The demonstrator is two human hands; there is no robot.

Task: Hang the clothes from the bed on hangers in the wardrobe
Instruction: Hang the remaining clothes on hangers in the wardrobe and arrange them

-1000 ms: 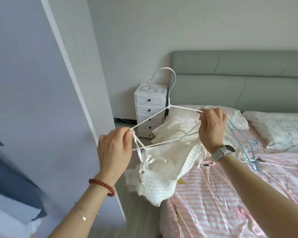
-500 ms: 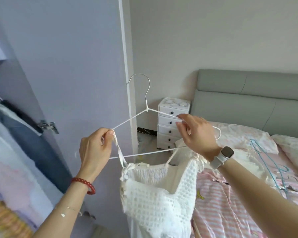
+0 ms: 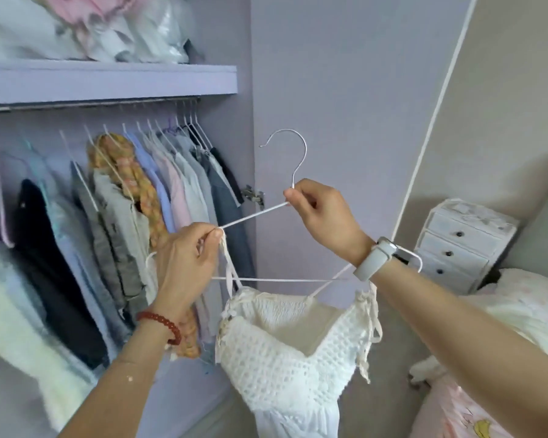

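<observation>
A white wire hanger (image 3: 299, 159) is held up in front of the open wardrobe, its hook pointing left. A white crochet dress (image 3: 285, 349) hangs from it by thin straps. My left hand (image 3: 184, 263) pinches the hanger's left shoulder together with a dress strap. My right hand (image 3: 320, 213) pinches the hanger at the base of its hook. The wardrobe rail (image 3: 108, 104) runs under a lilac shelf at the upper left, crowded with hung clothes (image 3: 146, 197). The hanger's right end is partly hidden behind my right wrist.
The lilac wardrobe door (image 3: 345, 105) stands open behind the hanger. A white drawer chest (image 3: 462, 245) sits at the right beside the bed (image 3: 519, 314) with pink bedding. Bagged items (image 3: 86, 23) fill the top shelf.
The view has swung left from the bed to the wardrobe's inside. The hanger with the dress has come along toward the rail, and my right hand has shifted from its right arm to the hook's base.
</observation>
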